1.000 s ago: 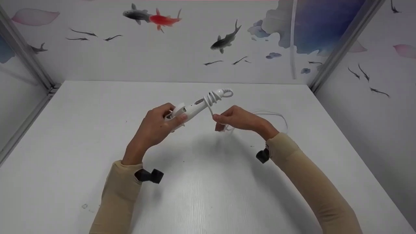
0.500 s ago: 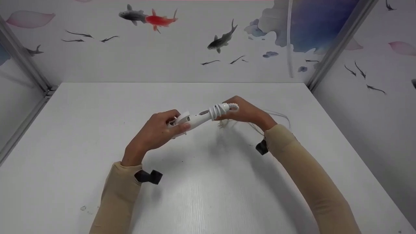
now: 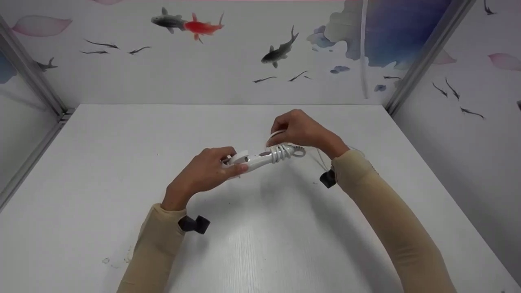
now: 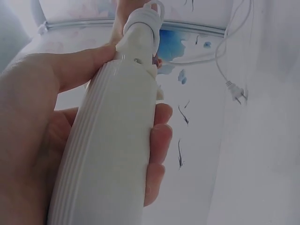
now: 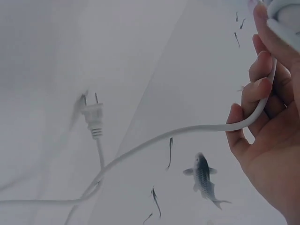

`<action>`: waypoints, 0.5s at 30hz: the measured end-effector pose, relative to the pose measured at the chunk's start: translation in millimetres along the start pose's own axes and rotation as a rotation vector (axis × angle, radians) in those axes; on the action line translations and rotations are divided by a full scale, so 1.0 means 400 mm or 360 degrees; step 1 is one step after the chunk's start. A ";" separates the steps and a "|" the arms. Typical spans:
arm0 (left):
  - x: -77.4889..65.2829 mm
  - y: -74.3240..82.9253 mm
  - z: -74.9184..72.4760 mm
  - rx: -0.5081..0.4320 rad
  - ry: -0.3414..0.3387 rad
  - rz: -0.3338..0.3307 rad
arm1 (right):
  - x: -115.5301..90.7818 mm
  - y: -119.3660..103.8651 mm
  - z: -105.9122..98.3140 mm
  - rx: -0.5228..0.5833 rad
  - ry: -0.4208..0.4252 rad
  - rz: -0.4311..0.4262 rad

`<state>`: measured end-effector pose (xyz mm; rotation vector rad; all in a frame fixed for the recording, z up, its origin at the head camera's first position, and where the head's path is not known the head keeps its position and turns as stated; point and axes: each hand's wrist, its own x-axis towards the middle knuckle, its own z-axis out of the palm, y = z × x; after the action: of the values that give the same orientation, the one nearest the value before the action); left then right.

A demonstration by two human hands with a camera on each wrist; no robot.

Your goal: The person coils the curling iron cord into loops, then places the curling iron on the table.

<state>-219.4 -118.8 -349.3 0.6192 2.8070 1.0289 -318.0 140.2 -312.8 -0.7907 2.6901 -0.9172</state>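
Note:
In the head view, my left hand (image 3: 207,170) grips a white curling iron (image 3: 257,162) by its wider end, above the table. The left wrist view shows its ribbed body (image 4: 110,136) with my thumb on one side and fingers round the other. Several turns of white cord (image 3: 281,154) lie wound round the far end of the handle. My right hand (image 3: 302,128) pinches the cord just above these turns. In the right wrist view, the loose cord (image 5: 187,130) runs across the fingers to a two-pin plug (image 5: 93,115).
A white table (image 3: 244,252) spreads beneath both hands. White panels with painted fish (image 3: 280,53) stand at the back and sides, joined by metal posts (image 3: 427,61) at the corners. The loose cord trails behind the right wrist.
My right hand has carried the cord from the near side, behind the handle, up to the far side above it. My left hand has shifted slightly right and nearer, tilting the iron flatter.

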 end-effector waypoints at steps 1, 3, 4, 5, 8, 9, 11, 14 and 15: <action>0.000 0.002 0.001 0.0012 -0.0005 -0.0026 | -0.001 -0.008 0.002 -0.0019 0.0015 -0.0018; 0.001 0.003 0.002 0.0041 -0.0013 -0.0082 | -0.003 -0.024 0.008 -0.0056 0.0035 -0.0063; 0.002 0.003 0.003 0.0050 -0.0013 -0.0106 | -0.004 -0.033 0.011 -0.0073 0.0043 -0.0092; 0.002 0.004 0.003 0.0053 -0.0012 -0.0132 | -0.005 -0.041 0.014 -0.0090 0.0050 -0.0118; 0.002 0.003 0.003 0.0053 0.0006 -0.0202 | -0.010 -0.064 0.025 -0.0142 0.0075 -0.0206; 0.001 0.002 0.001 0.0045 0.0016 -0.0223 | -0.013 -0.071 0.028 -0.0162 0.0093 -0.0243; 0.000 0.001 -0.004 0.0030 0.0047 -0.0266 | -0.018 -0.082 0.033 -0.0201 0.0137 -0.0307; -0.002 -0.002 -0.016 0.0012 0.0103 -0.0324 | -0.028 -0.095 0.041 -0.0235 0.0211 -0.0409; -0.003 -0.004 -0.021 0.0008 0.0125 -0.0343 | -0.031 -0.097 0.044 -0.0239 0.0231 -0.0440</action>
<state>-220.6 -125.3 -344.0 0.2731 2.8639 1.0255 -285.0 112.1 -302.6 -1.1957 2.8500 -0.8650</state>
